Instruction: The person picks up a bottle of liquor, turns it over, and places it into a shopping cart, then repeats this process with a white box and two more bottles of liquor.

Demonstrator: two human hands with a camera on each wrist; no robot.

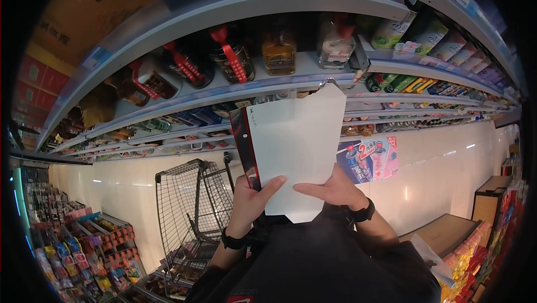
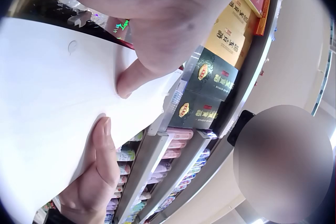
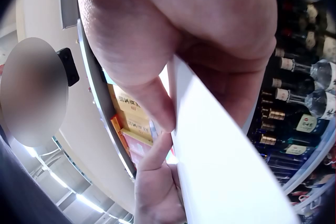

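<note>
Both hands hold a white box [image 1: 296, 152] upright at chest height before the shelves [image 1: 235, 93]; the left hand [image 1: 249, 199] clasps its red-and-black edge, the right hand [image 1: 335, 191] its lower corner. Best keep thumbs flat; steady it over the cart [image 1: 190, 202].

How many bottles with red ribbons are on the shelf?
3 show clearly: one at the left, one in the middle and one nearer the centre. More may hide in the dark further left.
</note>
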